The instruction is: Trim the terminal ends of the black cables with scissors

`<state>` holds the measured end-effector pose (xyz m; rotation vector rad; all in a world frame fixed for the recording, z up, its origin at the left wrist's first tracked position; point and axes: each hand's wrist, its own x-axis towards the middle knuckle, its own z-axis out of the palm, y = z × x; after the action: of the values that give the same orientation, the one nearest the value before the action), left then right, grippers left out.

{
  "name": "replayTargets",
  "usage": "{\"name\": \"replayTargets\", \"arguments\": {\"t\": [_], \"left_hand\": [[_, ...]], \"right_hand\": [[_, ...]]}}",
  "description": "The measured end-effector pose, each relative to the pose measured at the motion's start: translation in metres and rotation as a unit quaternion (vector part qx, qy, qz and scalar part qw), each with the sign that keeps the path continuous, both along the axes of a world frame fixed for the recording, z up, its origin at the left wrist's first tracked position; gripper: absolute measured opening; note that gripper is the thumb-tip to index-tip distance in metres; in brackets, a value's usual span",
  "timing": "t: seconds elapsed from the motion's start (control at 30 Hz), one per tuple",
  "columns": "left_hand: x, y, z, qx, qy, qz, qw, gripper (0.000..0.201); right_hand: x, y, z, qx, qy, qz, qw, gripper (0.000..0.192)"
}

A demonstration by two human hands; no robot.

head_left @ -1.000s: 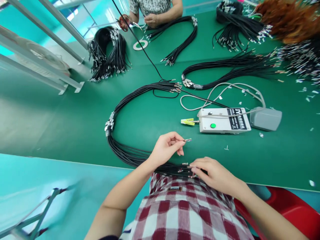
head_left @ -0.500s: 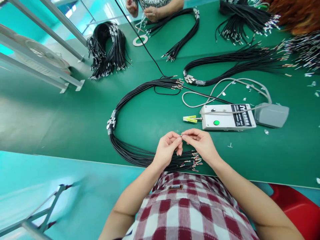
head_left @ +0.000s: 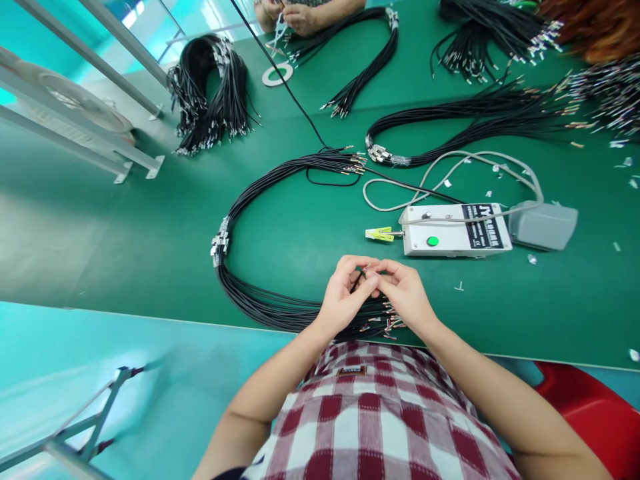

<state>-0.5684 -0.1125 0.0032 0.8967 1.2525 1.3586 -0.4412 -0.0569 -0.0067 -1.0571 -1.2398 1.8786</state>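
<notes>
My left hand [head_left: 344,293] is closed on a thin black cable [head_left: 357,281], whose short dark length shows between thumb and fingers. Against it, my right hand [head_left: 406,293] pinches the cable's stripped end; its fine wires are mostly covered by the fingertips. Both hands meet just above the near end of a curved bundle of black cables [head_left: 270,308]. Coloured wire ends fan out from that bundle under my right wrist. At its left bend the bundle carries metal connectors [head_left: 220,243].
A white box [head_left: 453,243] with a green button and a yellow clip [head_left: 380,234] lies beyond my right hand, beside a grey pedal [head_left: 545,227]. More cable bundles [head_left: 213,93] lie farther back. A co-worker's hands [head_left: 295,17] work across the green table [head_left: 150,267].
My hands have come closer together, the left shifting right and turning over the cable. A dark piece of cable now shows between the left fingers. The co-worker's hands have drawn together.
</notes>
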Motion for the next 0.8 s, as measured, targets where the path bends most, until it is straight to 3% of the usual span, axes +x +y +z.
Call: {"name": "replayTargets", "arguments": {"t": [0.17, 0.3, 0.37, 0.53, 0.6, 0.73, 0.8], "left_hand": [[0.0, 0.009, -0.002, -0.003, 0.003, 0.027, 1.0, 0.023], [0.002, 0.011, -0.004, -0.03, -0.054, 0.063, 0.996, 0.026], [0.003, 0.01, -0.004, -0.031, -0.049, 0.069, 0.996, 0.029], [0.006, 0.003, -0.007, -0.018, 0.071, 0.094, 0.993, 0.027], [0.006, 0.003, -0.01, -0.01, 0.087, 0.105, 0.991, 0.027], [0.005, 0.007, -0.014, -0.031, 0.043, 0.092, 0.994, 0.032], [0.003, 0.01, -0.014, -0.04, 0.028, 0.089, 0.995, 0.036]], "right_hand": [[0.004, 0.001, -0.001, 0.013, -0.012, 0.024, 1.0, 0.033], [0.009, 0.003, -0.001, 0.09, -0.055, 0.045, 0.993, 0.024], [0.011, 0.004, -0.001, 0.173, -0.111, 0.045, 0.978, 0.016], [0.014, 0.006, 0.003, 0.366, -0.238, 0.05, 0.898, 0.013], [0.014, 0.006, 0.001, 0.391, -0.255, 0.05, 0.883, 0.013], [0.02, 0.007, -0.005, 0.384, -0.259, 0.022, 0.886, 0.01], [0.025, 0.007, -0.005, 0.412, -0.281, -0.002, 0.867, 0.009]]}}
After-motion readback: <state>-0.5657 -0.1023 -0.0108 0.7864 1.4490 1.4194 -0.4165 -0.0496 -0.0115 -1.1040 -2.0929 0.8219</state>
